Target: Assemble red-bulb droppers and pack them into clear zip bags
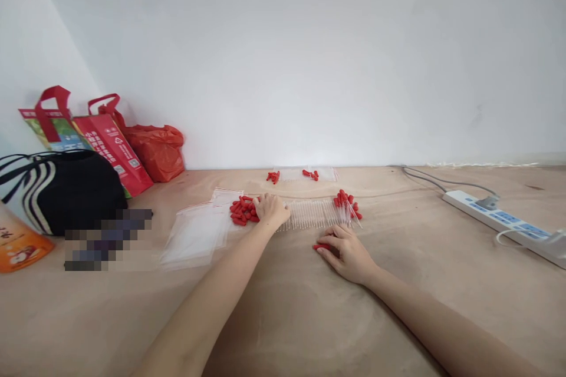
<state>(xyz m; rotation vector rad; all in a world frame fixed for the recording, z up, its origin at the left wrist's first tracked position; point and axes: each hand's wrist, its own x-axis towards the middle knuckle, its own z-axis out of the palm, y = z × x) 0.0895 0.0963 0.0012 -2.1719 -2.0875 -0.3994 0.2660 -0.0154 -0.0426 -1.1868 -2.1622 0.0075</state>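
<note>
My left hand point(270, 211) is at the right edge of a pile of small red rubber-like bulbs point(241, 212), its fingers curled down. Whatever is in its fingertips is hidden. Right beside it starts a row of thin clear tubes point(309, 214), lying side by side. Below the row's right end, my right hand point(349, 253) rests on the table, a red bulb point(322, 246) between thumb and fingers. Just above that hand lies a bunch of clear tubes with red bulbs point(347, 203) at their far ends, overlapping the row.
Clear zip bags point(194, 232) lie left of the pile. Toward the wall is another bag point(327, 174) with red bulbs on it. A power strip point(504, 221) with cables is at the right. Shopping bags point(112, 150), a red plastic bag point(154, 150) and a black bag point(84, 188) stand left.
</note>
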